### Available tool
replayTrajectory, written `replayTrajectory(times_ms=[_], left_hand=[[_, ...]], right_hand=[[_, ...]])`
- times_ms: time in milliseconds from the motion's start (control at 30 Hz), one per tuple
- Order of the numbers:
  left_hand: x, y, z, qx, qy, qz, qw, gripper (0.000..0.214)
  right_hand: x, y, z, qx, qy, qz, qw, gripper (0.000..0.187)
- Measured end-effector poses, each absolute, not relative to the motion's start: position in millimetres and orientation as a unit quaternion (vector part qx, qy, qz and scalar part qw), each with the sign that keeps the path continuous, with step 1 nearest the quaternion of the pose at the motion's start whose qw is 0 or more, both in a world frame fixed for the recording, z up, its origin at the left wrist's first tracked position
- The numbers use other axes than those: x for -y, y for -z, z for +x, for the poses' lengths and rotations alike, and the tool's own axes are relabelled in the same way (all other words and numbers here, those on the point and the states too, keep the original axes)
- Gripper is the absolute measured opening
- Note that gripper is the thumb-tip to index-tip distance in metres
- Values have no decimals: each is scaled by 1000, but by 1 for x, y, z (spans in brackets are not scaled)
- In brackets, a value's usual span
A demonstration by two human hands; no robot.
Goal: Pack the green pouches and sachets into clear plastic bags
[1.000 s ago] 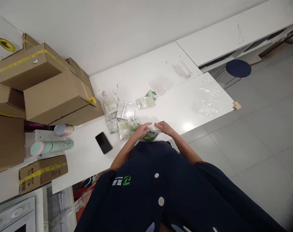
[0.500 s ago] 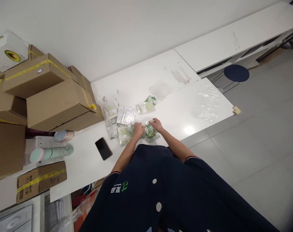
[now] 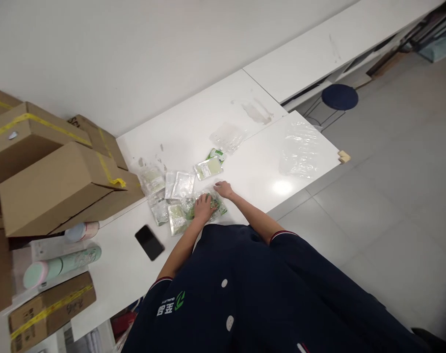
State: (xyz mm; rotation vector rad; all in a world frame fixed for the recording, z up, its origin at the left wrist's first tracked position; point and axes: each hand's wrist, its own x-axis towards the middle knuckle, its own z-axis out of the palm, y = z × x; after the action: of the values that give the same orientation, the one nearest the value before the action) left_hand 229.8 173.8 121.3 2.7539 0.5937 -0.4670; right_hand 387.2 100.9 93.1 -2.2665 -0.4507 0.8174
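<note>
**A:** Head view is looking down at the white surface [image 3: 255,176]. Where is the packet of greens [image 3: 220,208] lying?

**B:** It is lying flat near the surface's front edge, straight ahead of the body at 12 o'clock. The left hand [image 3: 203,208] is lying palm down on it and pinning it. Whether the fingers are gripping it, I cannot tell.

**A:** And the right hand [image 3: 223,189]?

**B:** It is resting released, fingers stretched out, touching the packet's far corner at 1 o'clock. Pressed from two sides like that, the slippery packet is probably being kept from sliding.

**A:** What is lying around it?

**B:** Clear packets [image 3: 182,184] are lying side by side at 11 o'clock, and a labelled packet [image 3: 208,168] is sitting at 12. A phone [image 3: 149,242] is lying well apart at 8 o'clock. Cardboard boxes [image 3: 57,189] are sitting stacked at 9 o'clock.
</note>
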Motion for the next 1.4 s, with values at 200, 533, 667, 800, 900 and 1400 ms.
replayTrajectory(times_ms=[200,533,667,800,900,1400], left_hand=[[-182,-122,224,-172,200,957,120,54],[-190,-127,229,-172,212,950,151,53],[-211,-138,257,-215,222,926,215,47],[-242,-142,307,-271,162,932,176,45],[-263,-140,346,-258,143,946,135,62],[-281,-165,382,-233,233,930,162,17]], right_hand=[[24,-117,489,55,-151,-942,295,50],[121,-93,538,-11,-180,-981,69,39],[95,-101,515,63,-131,-987,61,38],[38,-106,459,218,-164,-960,57,41],[-2,-105,409,300,-206,-930,52,44],[11,-107,373,400,-308,-850,151,38]])
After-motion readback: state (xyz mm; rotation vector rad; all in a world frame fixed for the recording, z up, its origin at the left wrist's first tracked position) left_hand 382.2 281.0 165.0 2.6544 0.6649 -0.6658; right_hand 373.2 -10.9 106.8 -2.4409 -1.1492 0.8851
